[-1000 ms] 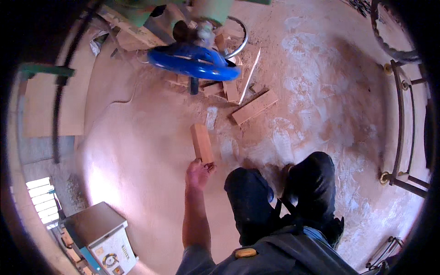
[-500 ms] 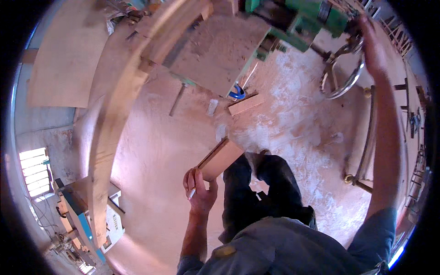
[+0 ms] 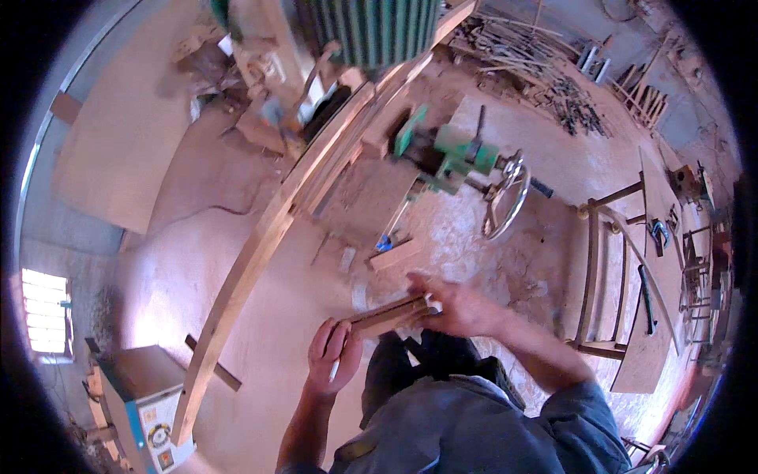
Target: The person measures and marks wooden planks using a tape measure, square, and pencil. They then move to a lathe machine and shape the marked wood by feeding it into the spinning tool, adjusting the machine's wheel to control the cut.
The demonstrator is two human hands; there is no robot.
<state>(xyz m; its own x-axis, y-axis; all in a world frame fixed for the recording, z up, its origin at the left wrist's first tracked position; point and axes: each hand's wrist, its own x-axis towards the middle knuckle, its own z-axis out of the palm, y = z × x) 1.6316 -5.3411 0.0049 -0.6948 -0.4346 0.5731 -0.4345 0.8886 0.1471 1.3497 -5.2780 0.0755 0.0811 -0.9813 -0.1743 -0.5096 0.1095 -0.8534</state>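
In front of my waist is a short flat wooden block (image 3: 387,316), tilted, with a dark groove along its upper edge. My left hand (image 3: 332,359) is closed round its left end. A thin white stick (image 3: 335,369), like a cigarette, pokes out between that hand's fingers. At the block's other end is my right hand (image 3: 464,308), slightly blurred, its fingers at the far side of the wood and its thumb near the end. Something small and white (image 3: 433,303) shows by that thumb; I cannot make out what it is.
A long wooden beam (image 3: 260,245) crosses on the left. Ahead stands a green machine (image 3: 462,150) with a shiny handwheel (image 3: 509,197). A wood offcut (image 3: 396,254) lies on the dusty floor. A cabinet with a dial (image 3: 154,395) is lower left, a wooden frame (image 3: 588,276) right.
My right hand has left the handwheel and come down to the block's right end. My left hand still holds the block, now more level. The view has shifted, showing more floor beyond the machine.
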